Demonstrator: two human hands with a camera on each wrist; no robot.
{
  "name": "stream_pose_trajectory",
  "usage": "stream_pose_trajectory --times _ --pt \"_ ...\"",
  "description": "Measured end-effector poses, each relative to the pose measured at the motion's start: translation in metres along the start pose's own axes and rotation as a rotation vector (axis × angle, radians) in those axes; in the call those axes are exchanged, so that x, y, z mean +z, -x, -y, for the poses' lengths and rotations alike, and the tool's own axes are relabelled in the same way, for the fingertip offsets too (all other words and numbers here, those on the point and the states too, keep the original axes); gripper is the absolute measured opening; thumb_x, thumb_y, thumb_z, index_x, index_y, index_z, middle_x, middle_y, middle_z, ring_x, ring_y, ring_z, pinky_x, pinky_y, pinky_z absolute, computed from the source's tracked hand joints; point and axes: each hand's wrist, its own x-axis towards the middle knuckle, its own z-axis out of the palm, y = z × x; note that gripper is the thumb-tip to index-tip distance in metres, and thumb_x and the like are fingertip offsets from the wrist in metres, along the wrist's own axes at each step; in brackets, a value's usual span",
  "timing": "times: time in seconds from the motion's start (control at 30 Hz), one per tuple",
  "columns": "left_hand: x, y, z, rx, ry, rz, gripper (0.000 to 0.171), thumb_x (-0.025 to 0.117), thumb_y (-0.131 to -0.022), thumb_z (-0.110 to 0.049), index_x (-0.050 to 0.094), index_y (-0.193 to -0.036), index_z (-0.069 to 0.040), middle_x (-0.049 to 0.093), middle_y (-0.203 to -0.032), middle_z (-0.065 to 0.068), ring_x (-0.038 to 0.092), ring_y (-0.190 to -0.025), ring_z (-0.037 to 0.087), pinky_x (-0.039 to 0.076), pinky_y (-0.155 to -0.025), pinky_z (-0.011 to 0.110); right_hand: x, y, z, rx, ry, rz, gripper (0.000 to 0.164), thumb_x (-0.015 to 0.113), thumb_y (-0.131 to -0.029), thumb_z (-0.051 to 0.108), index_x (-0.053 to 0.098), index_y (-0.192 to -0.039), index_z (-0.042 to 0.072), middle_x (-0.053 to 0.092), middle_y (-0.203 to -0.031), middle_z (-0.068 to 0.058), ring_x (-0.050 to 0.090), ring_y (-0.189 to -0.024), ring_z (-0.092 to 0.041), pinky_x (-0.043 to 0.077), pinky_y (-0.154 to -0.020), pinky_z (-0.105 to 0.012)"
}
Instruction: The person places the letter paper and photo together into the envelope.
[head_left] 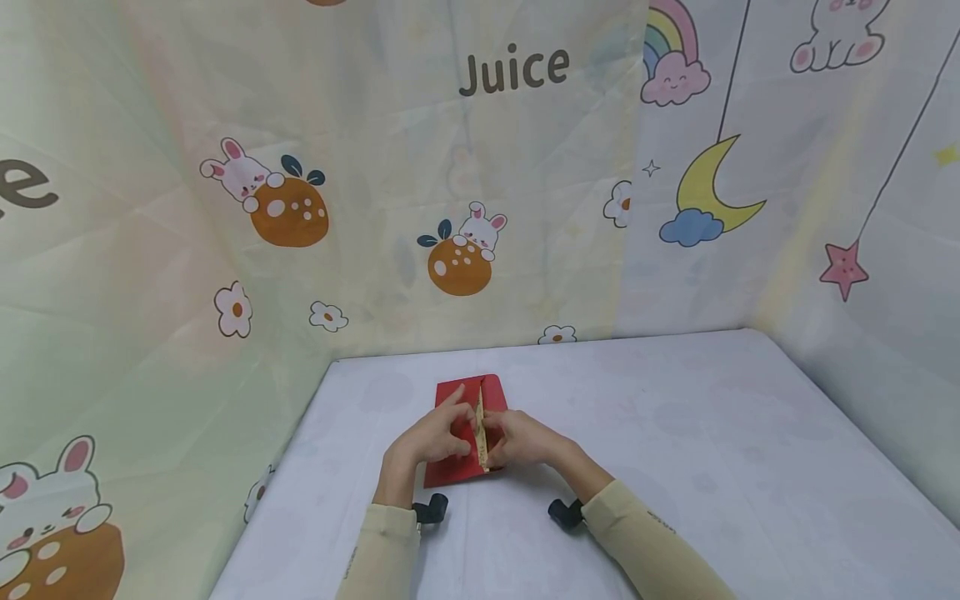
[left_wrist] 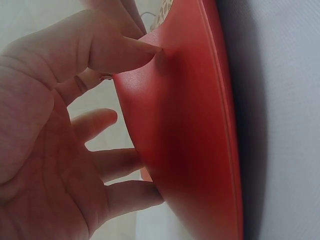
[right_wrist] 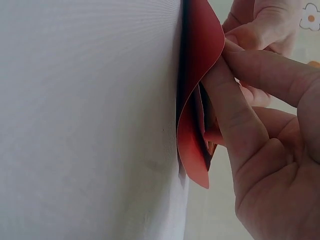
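A red envelope lies on the white table, its mouth bulging apart and its flap toward the right. Along the mouth shows a yellowish patterned strip; whether it is lining or a paper inside, I cannot tell. My left hand pinches the envelope near the mouth. In the left wrist view its thumb presses the red face, while the other fingers reach to the edge. My right hand holds the mouth from the right, and in the right wrist view one fingertip is inside the gap.
The white table extends on both sides of the envelope. Printed curtains with rabbits, flowers and a moon hang behind and at the sides. A black wrist device sits at the left sleeve, another at the right.
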Motion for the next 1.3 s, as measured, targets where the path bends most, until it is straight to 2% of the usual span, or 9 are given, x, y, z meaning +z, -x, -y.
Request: stream_pose_trajectory --times 0.1,0.23,0.53,0.77,0.97,1.17,1.3 --pt "0.0000 0.0001 0.0000 0.002 -0.001 -0.001 0.030 0.085 -0.080 -0.014 0.066 -0.099 -0.029 0.018 -0.175 0.005 0.039 -0.144 0.037 0.058 -0.097 0.048 0.0001 0.0001 0.0006 0.004 0.001 0.002 0.064 0.087 -0.084 0.015 0.062 -0.142 0.007 0.056 -0.152 -0.009 0.066 -0.072 -0.015 0.059 -0.071 -0.028" --pt "0.0000 -0.0002 0.0003 0.002 -0.005 -0.003 0.032 0.086 -0.080 -0.015 0.065 -0.099 -0.029 0.018 -0.175 0.005 0.038 -0.145 0.038 0.059 -0.096 0.048 0.0000 0.0002 0.0009 -0.003 0.012 0.008 0.058 0.086 -0.085 0.016 0.065 -0.139 0.008 0.050 -0.159 -0.009 0.067 -0.075 -0.015 0.059 -0.072 -0.028" --pt "-0.0001 0.0006 0.0001 0.005 -0.014 0.004 0.031 0.084 -0.081 -0.013 0.065 -0.099 -0.030 0.017 -0.175 0.003 0.037 -0.146 0.037 0.059 -0.095 0.046 -0.0009 -0.0014 -0.0009 -0.048 0.046 0.025 0.050 0.086 -0.086 0.018 0.070 -0.133 0.011 0.063 -0.142 -0.005 0.066 -0.076 -0.013 0.057 -0.071 -0.027" --pt "0.0008 0.0013 0.0000 0.003 -0.016 0.004 0.029 0.083 -0.081 -0.013 0.065 -0.099 -0.029 0.017 -0.176 0.003 0.037 -0.147 0.037 0.058 -0.096 0.047 -0.0002 0.0005 -0.0005 -0.054 0.027 0.044 0.046 0.086 -0.086 0.017 0.072 -0.129 0.010 0.055 -0.155 -0.010 0.068 -0.071 -0.012 0.058 -0.071 -0.026" --pt "0.0004 0.0009 0.0003 0.003 -0.013 0.006 0.030 0.083 -0.081 -0.012 0.066 -0.098 -0.030 0.016 -0.176 0.002 0.032 -0.152 0.039 0.058 -0.098 0.050 -0.0002 0.0018 0.0006 -0.053 0.019 0.068 0.048 0.085 -0.087 0.017 0.070 -0.132 0.008 0.054 -0.155 -0.010 0.070 -0.073 -0.011 0.057 -0.070 -0.024" --pt "-0.0001 0.0006 0.0003 -0.001 -0.014 0.004 0.031 0.084 -0.080 -0.013 0.065 -0.097 -0.031 0.017 -0.176 0.003 0.033 -0.151 0.040 0.057 -0.098 0.053 0.0002 0.0030 0.0024 -0.057 0.033 0.072 0.054 0.085 -0.087 0.019 0.067 -0.136 0.005 0.046 -0.162 -0.012 0.071 -0.073 -0.014 0.056 -0.068 -0.024" --pt "0.0001 0.0005 0.0009 -0.006 -0.012 0.003 0.033 0.085 -0.079 -0.013 0.065 -0.096 -0.033 0.017 -0.175 0.003 0.033 -0.151 0.040 0.058 -0.097 0.052 0.0009 0.0040 0.0021 -0.052 0.023 0.078 0.049 0.085 -0.087 0.020 0.070 -0.133 0.006 0.042 -0.165 -0.013 0.072 -0.074 -0.014 0.057 -0.070 -0.024"
